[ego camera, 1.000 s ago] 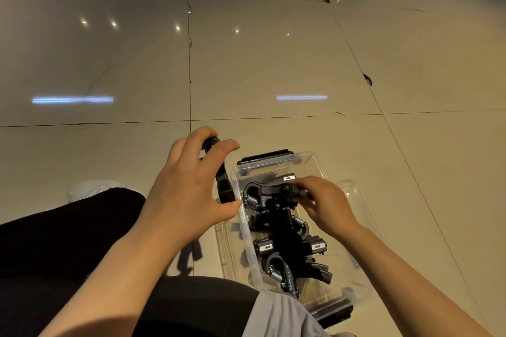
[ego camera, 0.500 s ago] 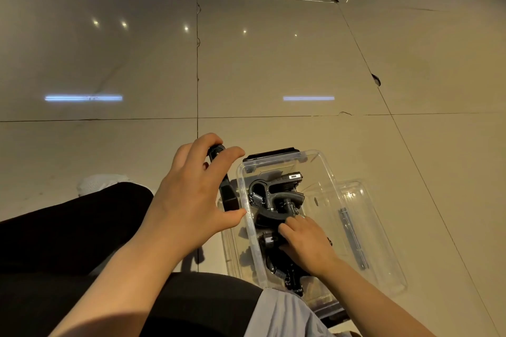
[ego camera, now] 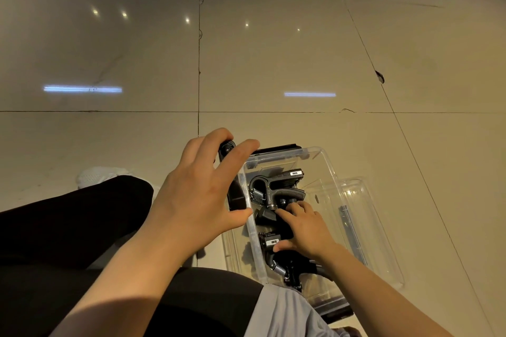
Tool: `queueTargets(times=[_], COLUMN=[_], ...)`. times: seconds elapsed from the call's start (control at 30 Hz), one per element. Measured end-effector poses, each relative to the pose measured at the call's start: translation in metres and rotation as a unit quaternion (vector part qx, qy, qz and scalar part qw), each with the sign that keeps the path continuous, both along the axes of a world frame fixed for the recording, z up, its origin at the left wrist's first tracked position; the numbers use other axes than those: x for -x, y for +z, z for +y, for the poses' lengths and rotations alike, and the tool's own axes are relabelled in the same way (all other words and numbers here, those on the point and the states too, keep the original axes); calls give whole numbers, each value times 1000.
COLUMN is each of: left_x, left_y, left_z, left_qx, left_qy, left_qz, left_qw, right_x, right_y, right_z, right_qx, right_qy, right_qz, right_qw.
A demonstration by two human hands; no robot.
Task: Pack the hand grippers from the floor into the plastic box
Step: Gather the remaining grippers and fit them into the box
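My right hand (ego camera: 305, 228) has slid back from the far end of the clear plastic box (ego camera: 327, 164) to its middle, and now it rests on the pile of black hand grippers with steel coil springs (ego camera: 269, 194), fingers bent and pressing down on the dark handles, thumb out toward the near ones. I judge that as settling the stack flat, making room. My left hand (ego camera: 197, 200) has barely moved: it still holds one more black hand gripper (ego camera: 232, 194) just outside the box's left wall, fingers curled over its top end, thumb against the lower part. That one is the next to go in, I reckon, once the pile sits low enough. The box stands on the pale tiled floor (ego camera: 273, 63), its transparent lid (ego camera: 364, 227) lying beside it on the right. No loose grippers show on the tiles, so this looks near the end. The risk: handles tangling and standing proud of the rim.
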State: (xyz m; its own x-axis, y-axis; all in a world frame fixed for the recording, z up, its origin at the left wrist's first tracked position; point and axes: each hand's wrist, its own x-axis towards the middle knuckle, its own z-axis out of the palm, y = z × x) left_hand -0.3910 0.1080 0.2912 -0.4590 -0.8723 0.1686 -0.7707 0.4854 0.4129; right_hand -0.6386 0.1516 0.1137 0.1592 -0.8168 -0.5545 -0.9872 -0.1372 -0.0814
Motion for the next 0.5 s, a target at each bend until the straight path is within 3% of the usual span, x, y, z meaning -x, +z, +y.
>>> queueTargets(times=[0.23,0.4,0.47,0.5], left_x=[0,-5,-6,-6], left_y=[-2,4,5,6], left_z=[-2,-3,-3,-2], left_qx=[4,10,25,32], left_qy=[-2,23,30,34], left_qz=[15,82,113,129], left_qw=[1000,996,993,991], right_x=[6,-2,-16,-26], right_y=[-9,7,27,46], right_z=[10,9,8,6], right_qx=[-9,-7,76,100], right_qy=[-24,-60,-112,-178], right_qz=[-26,-49,-123,-212], right_qw=[999,997,983,956])
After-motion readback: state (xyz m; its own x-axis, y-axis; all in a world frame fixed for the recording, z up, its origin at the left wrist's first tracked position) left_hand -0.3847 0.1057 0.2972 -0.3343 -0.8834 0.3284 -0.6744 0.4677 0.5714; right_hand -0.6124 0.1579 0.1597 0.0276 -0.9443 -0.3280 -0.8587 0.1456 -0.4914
